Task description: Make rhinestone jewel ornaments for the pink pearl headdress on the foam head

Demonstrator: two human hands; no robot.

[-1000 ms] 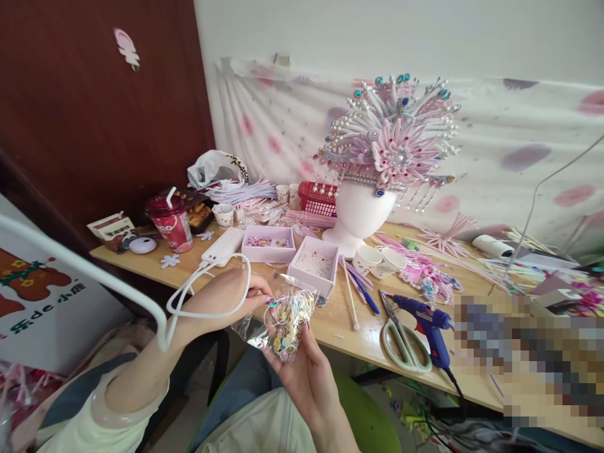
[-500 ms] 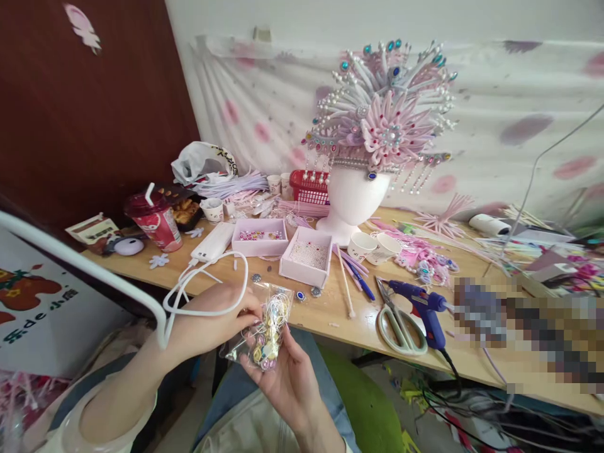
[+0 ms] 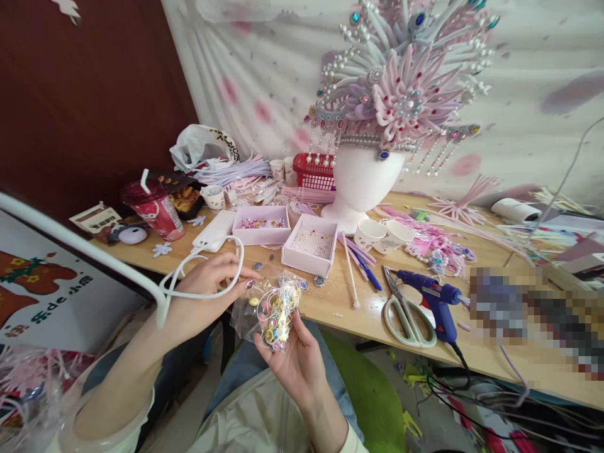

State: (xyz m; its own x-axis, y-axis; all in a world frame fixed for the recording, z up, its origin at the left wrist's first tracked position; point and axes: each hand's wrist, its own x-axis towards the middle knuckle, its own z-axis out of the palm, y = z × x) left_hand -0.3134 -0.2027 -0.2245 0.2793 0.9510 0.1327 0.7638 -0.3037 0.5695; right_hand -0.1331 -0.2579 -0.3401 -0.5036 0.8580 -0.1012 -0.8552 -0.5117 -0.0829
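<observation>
My right hand [image 3: 299, 358] is closed around a clear plastic bag [image 3: 245, 318] in front of the desk's edge. Inside the bag is a tangle of thin white cords with gold, pink and yellow gem charms [image 3: 278, 318]. My left hand [image 3: 214, 277] is just left of the bag, thumb and fingertips pinched on a small pink gem charm [image 3: 250, 284]. Silver rhinestone buttons [image 3: 319, 281] and a blue gem button [image 3: 302, 285] lie on the desk behind the bag.
Two lilac boxes [image 3: 262, 236] hold gems and pearls. Behind stands a white mannequin head [image 3: 365, 179] with a large beaded headdress [image 3: 401, 94]. Scissors [image 3: 408, 318] and a blue glue gun [image 3: 438, 302] lie to the right. A white cable [image 3: 207, 294] loops over my left wrist.
My left hand has drawn away from the bag's contents up and to the left, now pinching a pink gem charm. My right hand has stayed around the bag. The camera view has shifted.
</observation>
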